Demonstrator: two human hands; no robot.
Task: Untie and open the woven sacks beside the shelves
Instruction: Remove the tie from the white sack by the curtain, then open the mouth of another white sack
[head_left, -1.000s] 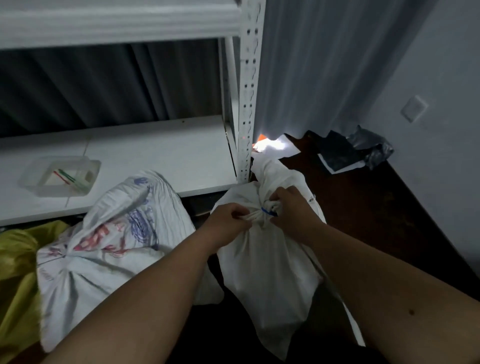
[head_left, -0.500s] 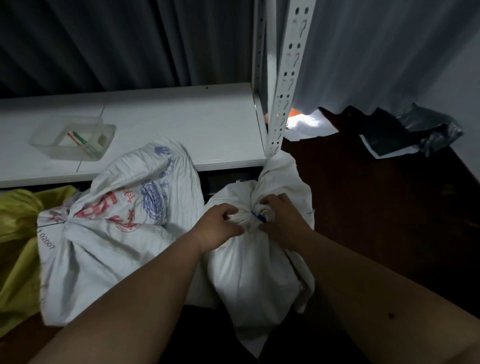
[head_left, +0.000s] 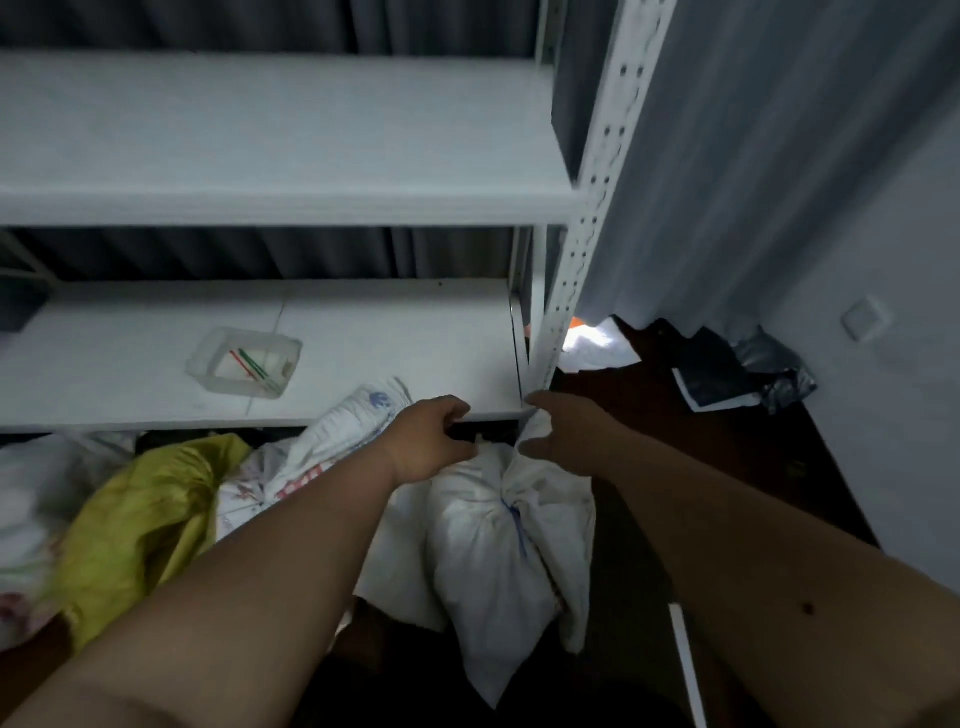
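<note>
White woven sack (head_left: 493, 561) sits on the dark floor just right of the shelf unit's corner post (head_left: 582, 260), w/ its neck bunched and tied by a blue cord (head_left: 514, 519) abt a third of the way down from the top. Long axis runs roughly toward/away from the person: bottom end nearest the camera, loose top flap pointing up toward the post. Tie looks not yet undone, so I'd judge the sack's closed. Right hand (head_left: 566, 434) pinches the loose flap above the knot, thumb and fingers curled round the fabric, lifting it. Left hand (head_left: 431, 441) is just left of the neck, fingers curled; can't tell if it's got fabric or only rests there. The knot lies below both hands, toward the person, a bit nearer the right one, so next move prob needs a hand dropping back down to the cord. Left of this sack: a printed white sack (head_left: 332, 447), then a yellow sack (head_left: 140, 519). On the lower shelf (head_left: 415, 338) is a clear tray (head_left: 244, 361) w/ red and green sticks. Grey curtain (head_left: 727, 182) hangs at right.
</note>
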